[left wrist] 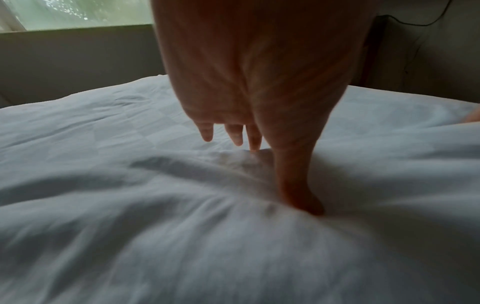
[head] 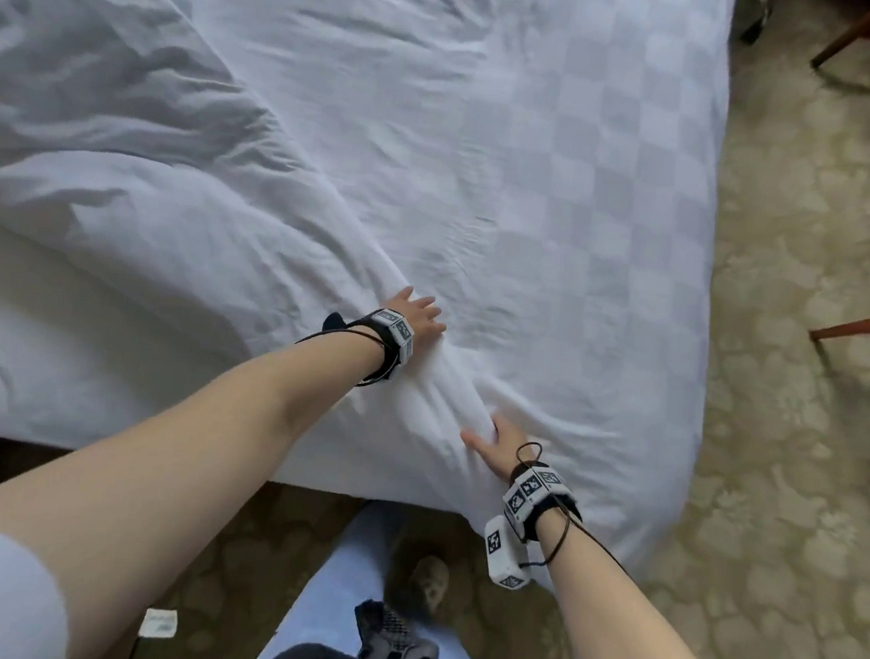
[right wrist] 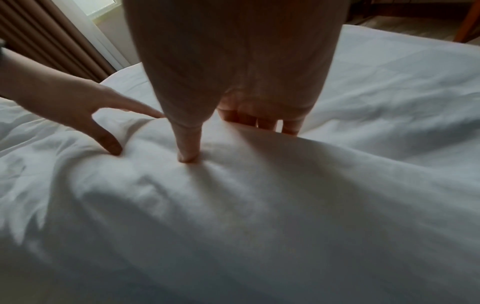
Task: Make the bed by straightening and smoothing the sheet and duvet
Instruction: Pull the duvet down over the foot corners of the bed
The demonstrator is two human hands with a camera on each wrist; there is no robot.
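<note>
A rumpled white duvet is bunched over the left of the bed. A white checked sheet covers the right part. A raised fold of white cloth runs from the duvet down to the bed's near edge. My left hand presses on the fold's upper part with fingers straight and spread, thumb dug into the cloth. My right hand lies lower on the same fold, its thumb pressing the near side while its fingers reach over the ridge. My left hand also shows there.
A quilted mattress pad lies bare at the near left. Patterned carpet surrounds the bed, with wooden chair legs at the right. My leg stands against the bed's near edge. A window and curtain are beyond the bed.
</note>
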